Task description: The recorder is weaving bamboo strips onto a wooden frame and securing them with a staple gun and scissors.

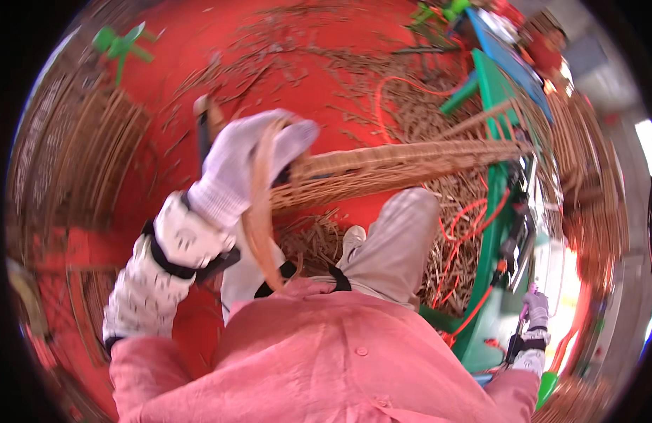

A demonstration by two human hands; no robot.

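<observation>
1. A red floor (199,42) strewn with loose tan cane scraps (417,106) fills the upper half of the frame.
2. The left hand (248,166), in a white knit glove, sits at centre frame with its fingers curled closed around a flat tan cane strip (259,225) that arcs down toward the pink shirt (340,352).
3. Just right of that hand, a long woven tan wicker panel (410,166) stretches toward the green metal frame (495,211) at right.
4. The right hand (534,310), gloved too, sits at lower right, fingers wrapped around a thin dark tool handle (520,331).
5. Stacked wicker pieces (86,155) lie at the left.
</observation>
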